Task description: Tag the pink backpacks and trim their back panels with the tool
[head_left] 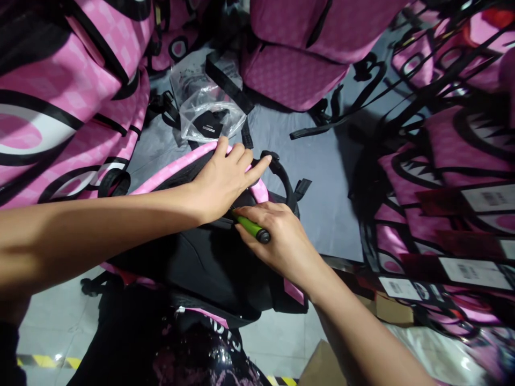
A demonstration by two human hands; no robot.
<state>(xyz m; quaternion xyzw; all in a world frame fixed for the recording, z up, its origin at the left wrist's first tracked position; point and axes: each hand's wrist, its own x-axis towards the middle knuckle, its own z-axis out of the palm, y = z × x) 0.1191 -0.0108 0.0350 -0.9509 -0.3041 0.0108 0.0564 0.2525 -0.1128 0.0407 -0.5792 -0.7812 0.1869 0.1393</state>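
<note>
A black backpack with pink edging (217, 268) lies partly on the grey-covered table in front of me and overhangs its near edge. My left hand (225, 174) is curled over the pink edge of the bag, its thumb stretched to the right. Just below it, my right hand (277, 230) is wrapped round a green-handled tool (251, 226) with a black end cap. The tool's tip is hidden between my hands at the black fabric, so I cannot tell its exact kind. A black strap with a buckle (277, 163) curves beside my hands.
Behind the bag lies a clear plastic bag (209, 110) with a black labelled piece inside. Pink backpacks stand at the left (76, 107) and far side (298, 69). Several tagged pink bags (454, 161) are stacked at the right. A cardboard box (324, 367) sits below.
</note>
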